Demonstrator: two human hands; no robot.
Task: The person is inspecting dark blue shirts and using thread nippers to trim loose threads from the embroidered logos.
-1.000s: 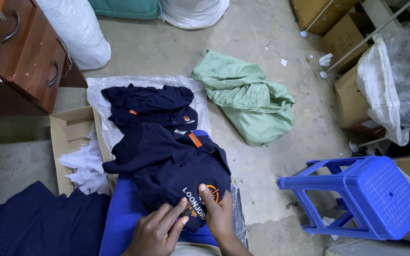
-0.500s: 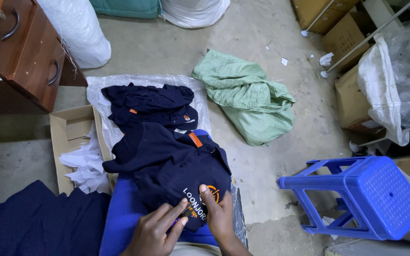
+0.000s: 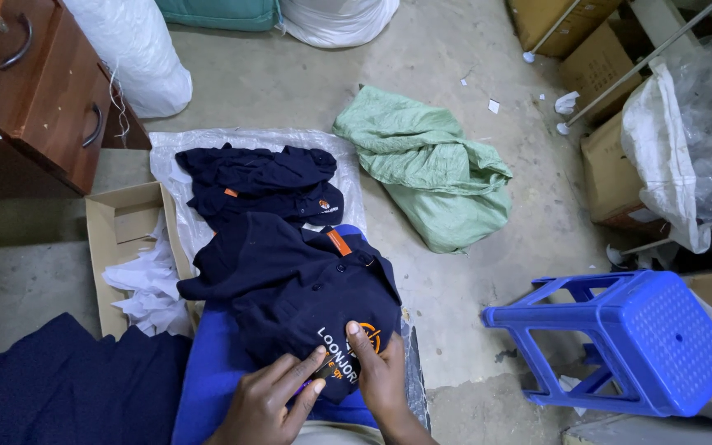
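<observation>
Two hands press one navy polo shirt (image 3: 290, 297) spread on a blue surface at six o'clock. Left hand (image 3: 269, 404) lies flat, fingers together, at the printed chest; right hand (image 3: 381, 375) presses beside it, holding nothing. Sliding palms could wrinkle the shirt or drag it toward the floor.

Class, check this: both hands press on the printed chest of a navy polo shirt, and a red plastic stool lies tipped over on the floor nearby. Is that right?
Not quite: in the head view, the plastic stool is blue, not red. The rest holds: the left hand and right hand press on the navy polo shirt, and the stool lies tipped over.
</observation>
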